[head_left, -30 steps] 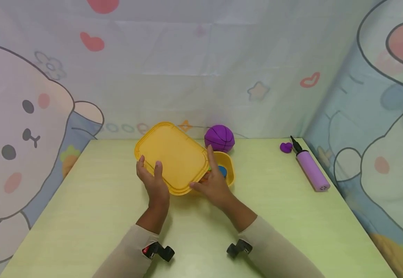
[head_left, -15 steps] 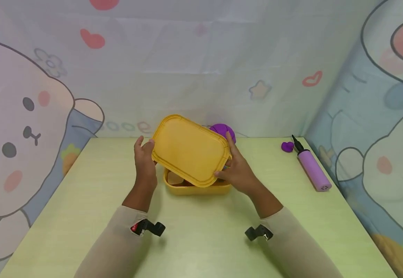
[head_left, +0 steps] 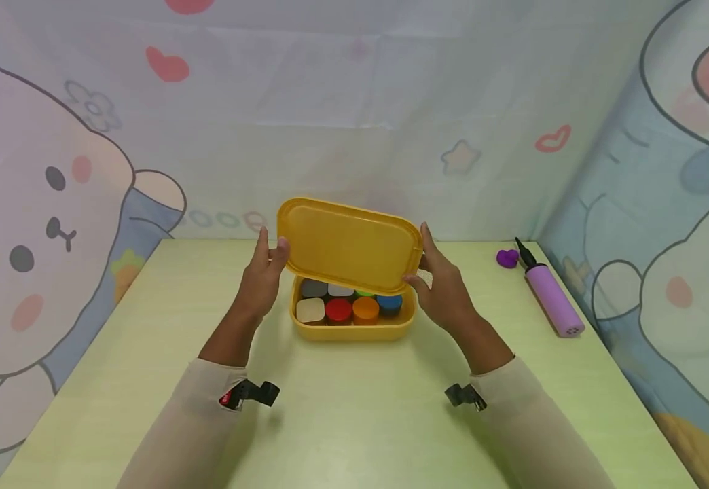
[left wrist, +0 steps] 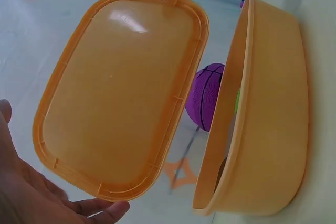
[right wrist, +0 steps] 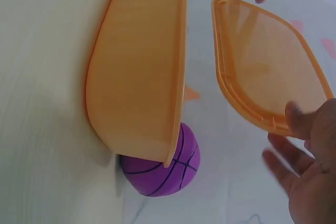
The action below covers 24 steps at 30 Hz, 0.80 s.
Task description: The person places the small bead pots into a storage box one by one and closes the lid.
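Note:
A yellow lid (head_left: 350, 246) is held tilted above the yellow box (head_left: 354, 333), apart from it. My right hand (head_left: 446, 288) pinches the lid's right end, thumb (right wrist: 299, 120) on one face and fingers on the other. At the left end, my left hand (head_left: 259, 278) touches the lid's edge with nearly straight fingers (left wrist: 102, 211), its thumb standing off in the left wrist view. Inside the box stand several small tubs: beige (head_left: 310, 311), red (head_left: 339, 312), orange (head_left: 365, 310), blue (head_left: 389, 303), dark grey (head_left: 314, 288), with white and green ones partly hidden under the lid.
A purple ball (right wrist: 167, 169) with basketball lines lies behind the box, hidden by the lid in the head view. To the right on the pale table (head_left: 354, 407) are a pink hand pump (head_left: 553, 300) with a black nozzle and a small purple heart-shaped item (head_left: 507, 258).
The lid has moved right and up and turned to lie more level, showing the tubs beneath. My left hand moved up beside its end; my right hand moved rightward with it.

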{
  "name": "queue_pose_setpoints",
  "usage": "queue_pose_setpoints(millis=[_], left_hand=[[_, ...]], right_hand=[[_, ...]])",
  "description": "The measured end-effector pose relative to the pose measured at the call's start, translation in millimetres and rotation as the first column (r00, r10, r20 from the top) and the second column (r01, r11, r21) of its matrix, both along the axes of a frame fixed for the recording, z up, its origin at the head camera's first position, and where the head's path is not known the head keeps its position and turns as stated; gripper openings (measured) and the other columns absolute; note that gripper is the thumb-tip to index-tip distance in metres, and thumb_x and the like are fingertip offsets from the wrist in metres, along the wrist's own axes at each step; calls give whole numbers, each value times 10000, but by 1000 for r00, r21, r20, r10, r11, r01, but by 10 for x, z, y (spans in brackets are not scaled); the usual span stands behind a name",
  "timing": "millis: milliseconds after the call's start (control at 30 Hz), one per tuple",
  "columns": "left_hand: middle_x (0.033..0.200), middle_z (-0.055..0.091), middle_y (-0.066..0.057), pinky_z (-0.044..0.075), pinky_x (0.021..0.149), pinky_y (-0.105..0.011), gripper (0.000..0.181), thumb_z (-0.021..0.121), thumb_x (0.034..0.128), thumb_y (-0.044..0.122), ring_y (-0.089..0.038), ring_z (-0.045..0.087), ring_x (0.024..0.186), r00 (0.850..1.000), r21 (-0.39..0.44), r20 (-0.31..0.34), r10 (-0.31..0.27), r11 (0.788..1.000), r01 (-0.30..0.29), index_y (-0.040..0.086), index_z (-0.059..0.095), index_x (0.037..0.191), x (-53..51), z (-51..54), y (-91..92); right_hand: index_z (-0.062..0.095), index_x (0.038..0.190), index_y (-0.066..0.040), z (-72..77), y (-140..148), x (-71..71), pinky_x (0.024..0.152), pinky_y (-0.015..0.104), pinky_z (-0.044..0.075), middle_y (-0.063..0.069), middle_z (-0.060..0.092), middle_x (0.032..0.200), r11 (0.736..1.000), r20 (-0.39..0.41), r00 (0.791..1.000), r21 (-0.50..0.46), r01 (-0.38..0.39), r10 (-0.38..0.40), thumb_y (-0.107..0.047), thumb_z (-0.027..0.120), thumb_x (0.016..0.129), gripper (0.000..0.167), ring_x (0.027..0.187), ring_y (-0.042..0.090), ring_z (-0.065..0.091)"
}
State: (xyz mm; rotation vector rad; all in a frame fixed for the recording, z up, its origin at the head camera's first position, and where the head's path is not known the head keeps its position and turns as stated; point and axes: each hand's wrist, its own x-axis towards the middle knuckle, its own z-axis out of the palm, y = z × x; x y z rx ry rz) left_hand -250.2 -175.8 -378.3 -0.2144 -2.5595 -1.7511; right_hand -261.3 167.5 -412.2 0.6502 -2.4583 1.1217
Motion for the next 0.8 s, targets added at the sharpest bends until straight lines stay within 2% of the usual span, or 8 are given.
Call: queue_pose_setpoints(millis=[100, 200, 267, 367, 467, 567, 733, 800], left_hand=[[1722, 367, -203, 200, 1359, -665, 961, 278, 1069, 796, -406, 280, 1662, 997, 64, -65, -39, 997, 43, 173, 107, 1780, -1, -56, -5], [1650, 379, -236, 251, 1332, -640, 1037, 313, 1026, 843, -397, 302, 1607, 987, 149, -148, -61, 985, 83, 7, 361, 1638, -25, -112, -6], [1588, 386, -279, 261, 1325, -634, 1090, 346, 992, 876, -427, 334, 1554, 984, 188, -165, -60, 978, 91, -70, 399, 1530, -42, -138, -2], [1584, 360, -295, 206, 1343, -647, 1076, 363, 987, 874, -466, 346, 1539, 989, 218, -136, -55, 972, 84, -99, 387, 1445, -42, -151, 0], [1635, 321, -293, 151, 1364, -652, 1059, 369, 992, 865, -495, 337, 1569, 996, 221, -74, -40, 974, 55, -78, 361, 1473, -24, -146, -14], [1682, 293, -285, 103, 1368, -678, 1067, 363, 978, 884, -509, 315, 1605, 999, 194, -31, -39, 980, 45, -67, 361, 1462, -16, -129, -34], [1713, 291, -283, 85, 1358, -716, 930, 377, 1008, 841, -525, 308, 1626, 999, 144, -12, -39, 989, 40, -29, 395, 1337, -9, -111, -64], [1715, 294, -290, 115, 1355, -717, 820, 380, 1055, 775, -515, 289, 1639, 999, 121, -12, -36, 992, 37, -10, 400, 1293, -7, -111, -77]], right_hand=[[-48, 1779, -214, 3, -43, 41, 1304, 597, 377, 60, 173, 1854, 1000, 29, 1000, 30, 5, -6, -264, 764, 1045, 1096, 1607, 380, 445], [-133, 1760, -305, 18, -69, 80, 1347, 637, 266, -35, -37, 1864, 1000, 107, 994, 12, -3, 2, -485, 689, 1071, 1088, 1716, 359, 185], [-163, 1745, -362, 24, -71, 100, 1356, 653, 219, -56, -46, 1857, 1000, 161, 987, -7, 1, 0, -642, 607, 1059, 1068, 1720, 365, 152], [-183, 1734, -389, 35, -67, 123, 1338, 678, 237, -9, 73, 1852, 1000, 222, 975, -27, -5, 11, -808, 517, 994, 1102, 1694, 389, 231], [-231, 1718, -393, 44, -58, 134, 1325, 696, 247, 40, 154, 1838, 999, 273, 962, -30, -20, 27, -840, 488, 979, 1124, 1667, 407, 290], [-285, 1695, -393, 49, -46, 141, 1337, 680, 228, 50, 111, 1844, 997, 326, 943, -60, -46, 63, -789, 480, 1024, 1092, 1676, 402, 265], [-251, 1730, -260, 64, -40, 156, 1376, 634, 145, 106, 29, 1858, 978, 408, 900, -189, -84, 156, -633, 432, 1124, 985, 1722, 382, 110], [-192, 1748, -189, 71, -47, 158, 1374, 639, 162, 157, 75, 1855, 971, 426, 888, -227, -79, 172, -592, 397, 1148, 933, 1723, 391, 132]])
